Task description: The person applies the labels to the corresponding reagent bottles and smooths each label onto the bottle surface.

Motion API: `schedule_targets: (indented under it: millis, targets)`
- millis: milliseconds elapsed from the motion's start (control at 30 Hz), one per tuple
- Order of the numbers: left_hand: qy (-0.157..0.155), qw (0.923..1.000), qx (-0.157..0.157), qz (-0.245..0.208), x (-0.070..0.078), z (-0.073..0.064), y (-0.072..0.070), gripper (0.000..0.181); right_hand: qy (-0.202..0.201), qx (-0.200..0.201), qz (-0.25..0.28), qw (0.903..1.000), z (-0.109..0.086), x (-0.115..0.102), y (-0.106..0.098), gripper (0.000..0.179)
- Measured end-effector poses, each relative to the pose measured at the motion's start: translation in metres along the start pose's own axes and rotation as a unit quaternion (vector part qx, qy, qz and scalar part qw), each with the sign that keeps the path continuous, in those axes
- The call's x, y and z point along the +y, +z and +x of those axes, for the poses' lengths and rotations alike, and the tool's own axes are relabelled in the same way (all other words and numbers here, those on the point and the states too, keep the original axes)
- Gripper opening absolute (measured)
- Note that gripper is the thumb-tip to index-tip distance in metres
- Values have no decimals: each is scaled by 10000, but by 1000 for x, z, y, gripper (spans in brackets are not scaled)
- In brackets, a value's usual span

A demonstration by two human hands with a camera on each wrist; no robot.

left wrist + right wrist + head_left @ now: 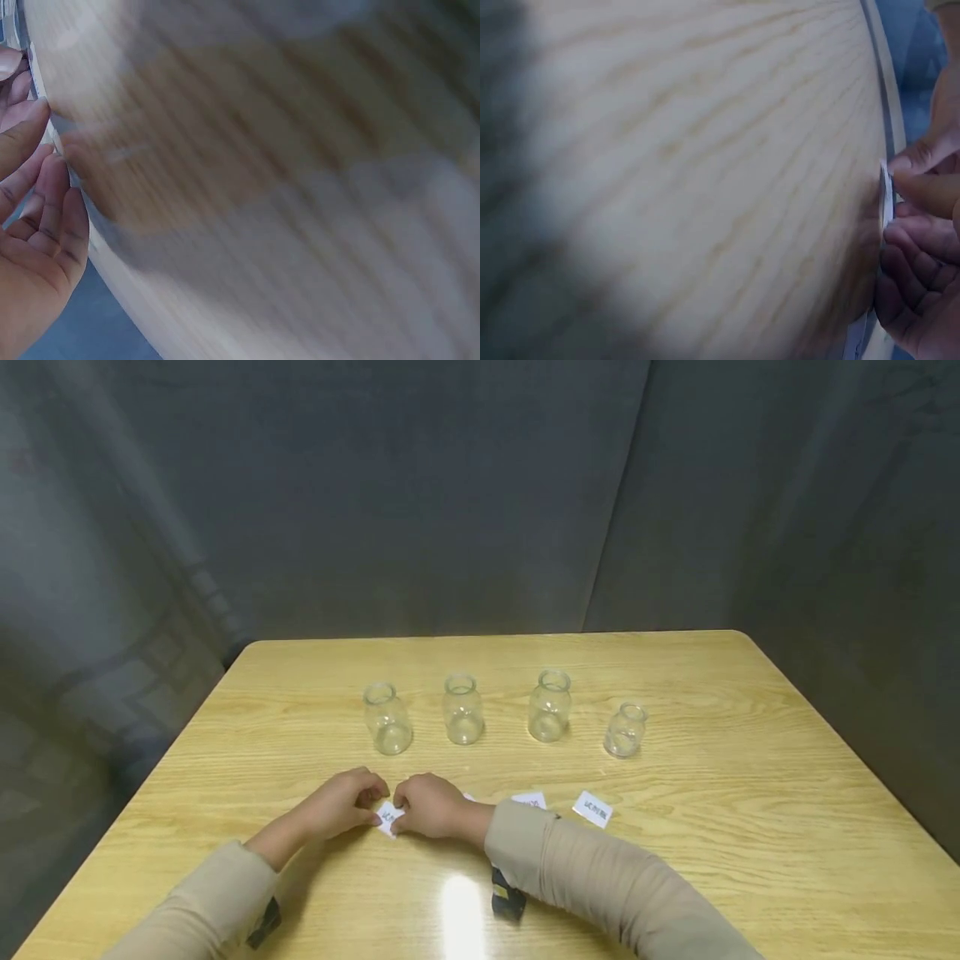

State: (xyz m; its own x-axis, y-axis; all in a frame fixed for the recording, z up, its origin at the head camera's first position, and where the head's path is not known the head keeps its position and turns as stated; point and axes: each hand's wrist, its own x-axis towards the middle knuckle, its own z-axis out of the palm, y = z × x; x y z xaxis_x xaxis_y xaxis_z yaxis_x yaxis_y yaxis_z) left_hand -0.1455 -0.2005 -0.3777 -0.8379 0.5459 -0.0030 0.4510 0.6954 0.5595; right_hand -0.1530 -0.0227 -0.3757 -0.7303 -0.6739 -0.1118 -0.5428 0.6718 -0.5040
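Pinching with the fingers of left hand [341,807] and right hand [435,806] at either side of a small printed card [389,817], on or just above the desk [360,897], cannot tell which. Held in front of the leftmost of four clear glass jars [388,727] standing in a row, with other white cards [593,810] lying to the right, some partly behind the beige right sleeve [525,843]

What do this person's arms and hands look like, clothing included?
The left hand and right hand are ungloved. The left sleeve and right sleeve are long, plain beige, reaching the wrists. A small dark item shows beneath each: the left dark item and the right dark item, which carries a yellowish patch.
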Motion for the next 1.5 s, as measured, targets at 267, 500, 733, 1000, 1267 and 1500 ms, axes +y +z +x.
schedule_targets:
  millis: [267, 500, 733, 1000, 1267, 1500]
  targets:
    - [-154, 9995, -36, -268, -2, 3, 5, 17, 318, 459, -639, 9964, -1, -1, 4, 30]
    - [-293, 9989, 95, -345, -3, 5, 8, 18, 397, 462, -776, 9951, -1, -5, 6, 21]
    - [-217, 9992, 38, -331, -3, 6, 6, 22, 486, 500, -921, 9933, 0, -8, 3, 21]
    - [-331, 9970, -130, -681, -1, 8, 6, 22, 481, 456, -625, 9958, 2, -5, 4, 27]
    - [-393, 9955, -215, -837, 4, 10, 7, 25, 542, 596, -662, 9946, 1, -3, 7, 26]
    - [-471, 9931, -214, -1052, 6, 9, 6, 20, 347, 626, -693, 9950, 2, -1, 6, 27]
